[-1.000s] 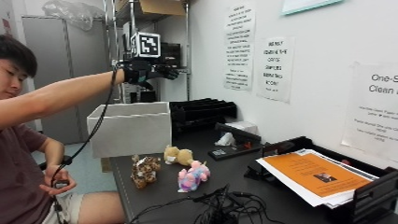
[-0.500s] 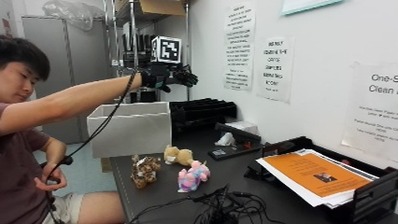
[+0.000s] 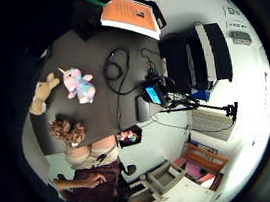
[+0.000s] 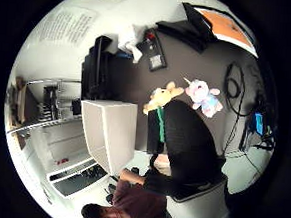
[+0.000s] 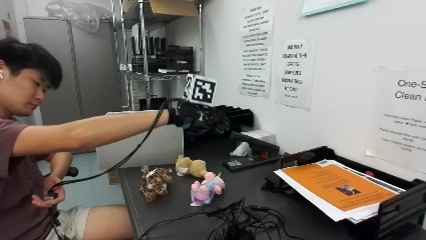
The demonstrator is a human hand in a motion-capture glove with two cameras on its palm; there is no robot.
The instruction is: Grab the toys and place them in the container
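The gloved right hand (image 5: 193, 119) is held out at the end of an outstretched arm, up in the air above the back part of the dark worktop (image 5: 259, 195), touching none of the toys; whether its fingers are curled or straight cannot be told from these views, though nothing shows in its grasp. Just beside it, toward the person, stands the white container (image 5: 143, 142) at the worktop's end, its opening facing up (image 4: 108, 136). Below and in front of the hand three soft toys sit close together on the worktop: a tan bear (image 5: 191, 166) nearest the container, a brown spotted plush (image 5: 155, 183) at the worktop's near edge, and a pink and blue unicorn (image 5: 207, 189) just beside the bear. The palm views look down on the same three (image 3: 78, 84). Further out, loose black cables (image 5: 239, 225) lie on the worktop, and a black tray holds papers with an orange sheet (image 5: 333, 184) on top.
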